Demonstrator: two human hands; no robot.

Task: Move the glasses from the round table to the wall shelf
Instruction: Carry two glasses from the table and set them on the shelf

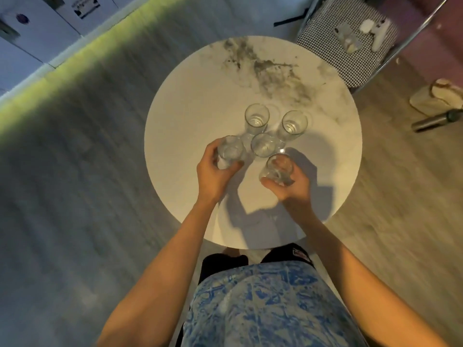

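Several clear drinking glasses stand close together near the middle of the round marble table (190, 103). My left hand (213, 174) grips the left front glass (230, 152) around its side. My right hand (292, 182) grips the right front glass (276, 169), which looks tilted. Between them stands a third glass (265, 144). Two taller glasses stand behind, one at the back left (256, 116) and one at the back right (293, 123). The wall shelf is out of sight.
A chair with a houndstooth seat (333, 53) stands at the table's far right, with small items on it. A slipper (436, 96) and a metal bottle (433, 121) lie on the wooden floor to the right. White cabinets (30, 36) line the upper left.
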